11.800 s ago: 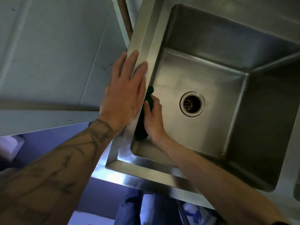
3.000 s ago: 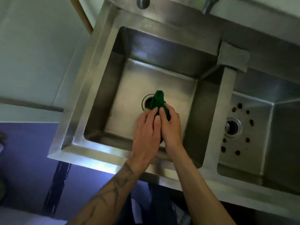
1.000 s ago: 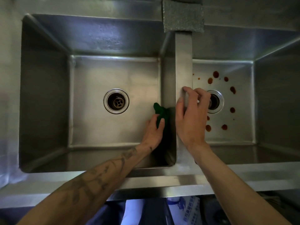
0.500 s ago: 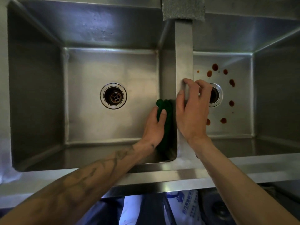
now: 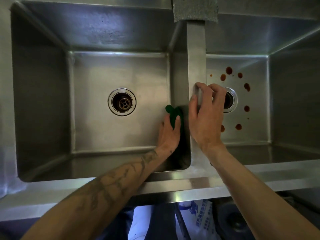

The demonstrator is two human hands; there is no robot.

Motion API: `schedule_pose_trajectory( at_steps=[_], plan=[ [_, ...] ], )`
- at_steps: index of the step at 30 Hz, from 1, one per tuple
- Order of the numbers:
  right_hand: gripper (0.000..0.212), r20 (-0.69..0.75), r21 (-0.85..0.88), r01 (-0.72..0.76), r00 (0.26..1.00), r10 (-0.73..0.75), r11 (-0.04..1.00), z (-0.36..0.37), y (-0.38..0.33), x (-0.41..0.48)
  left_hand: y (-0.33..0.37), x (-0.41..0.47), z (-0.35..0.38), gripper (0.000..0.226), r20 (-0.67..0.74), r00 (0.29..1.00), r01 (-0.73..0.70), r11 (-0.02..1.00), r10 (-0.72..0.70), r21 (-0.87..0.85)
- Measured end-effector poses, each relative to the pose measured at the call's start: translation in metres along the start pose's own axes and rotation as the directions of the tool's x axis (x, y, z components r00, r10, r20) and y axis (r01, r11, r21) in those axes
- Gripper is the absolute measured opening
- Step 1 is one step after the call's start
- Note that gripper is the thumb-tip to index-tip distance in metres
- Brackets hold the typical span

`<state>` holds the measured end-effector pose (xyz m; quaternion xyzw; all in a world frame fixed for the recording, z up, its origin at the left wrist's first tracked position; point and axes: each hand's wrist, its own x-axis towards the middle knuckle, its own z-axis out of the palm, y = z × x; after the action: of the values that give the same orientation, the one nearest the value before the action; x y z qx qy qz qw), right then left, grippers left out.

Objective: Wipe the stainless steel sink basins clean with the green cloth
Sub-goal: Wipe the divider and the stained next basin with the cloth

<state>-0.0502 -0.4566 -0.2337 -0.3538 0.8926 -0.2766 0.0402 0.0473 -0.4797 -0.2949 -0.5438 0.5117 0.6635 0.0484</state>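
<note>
Nearest, both forearms crossed the sink's front rim. The left hand gripped the green cloth and held it against the right wall of the left basin, below the divider. The right hand clasped the divider with curled fingers. Farther away, red-brown spots ringed the drain of the right basin. A grey pad sat at the divider's far end.

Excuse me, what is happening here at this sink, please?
A person is wiping a double steel sink. The left hand holds a green cloth against the right wall of the left basin. The right hand grips the divider between the basins. The right basin has reddish-brown spots around its drain, not yet wiped.
</note>
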Motion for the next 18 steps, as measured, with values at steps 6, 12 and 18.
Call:
schedule_pose_trajectory(
  at_steps=[6, 12, 18],
  plan=[
    [0.032, 0.006, -0.002, -0.001, 1.0, 0.001, 1.0, 0.001, 0.001, 0.0, 0.009, -0.032, -0.001, 0.024, -0.023, 0.995, -0.104, 0.989, 0.102, -0.11],
    [0.031, -0.001, 0.001, 0.006, 1.0, -0.006, 1.0, 0.001, -0.001, 0.0, 0.014, -0.012, 0.006, 0.044, -0.043, 0.991, 0.125, 0.992, -0.126, -0.024],
    [0.031, -0.008, -0.015, 0.01, 1.0, -0.01, 1.0, 0.002, 0.001, 0.0, 0.014, -0.028, 0.008, 0.029, -0.106, 0.992, -0.077, 0.991, 0.065, -0.113]
  ],
)
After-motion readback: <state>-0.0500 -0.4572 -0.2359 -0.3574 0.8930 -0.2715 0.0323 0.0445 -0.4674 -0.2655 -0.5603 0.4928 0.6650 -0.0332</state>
